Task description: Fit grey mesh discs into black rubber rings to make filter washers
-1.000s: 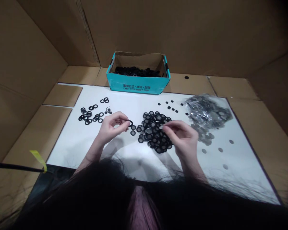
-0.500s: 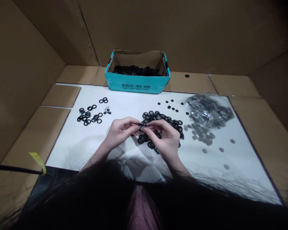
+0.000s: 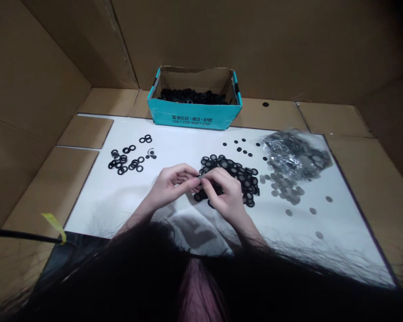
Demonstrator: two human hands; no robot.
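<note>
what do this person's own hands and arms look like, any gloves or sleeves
The left hand and right hand are both ungloved, with slender fingers. No watch or bracelet shows at either wrist. The forearms look slim, with no sleeve, cable or marking visible; hair hides them further up.

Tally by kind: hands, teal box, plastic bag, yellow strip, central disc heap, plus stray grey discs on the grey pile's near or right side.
Left hand and right hand: 2
Teal box: 1
Plastic bag: 1
Yellow strip: 1
Central disc heap: 1
Stray grey discs: 4
Total: 10
</note>
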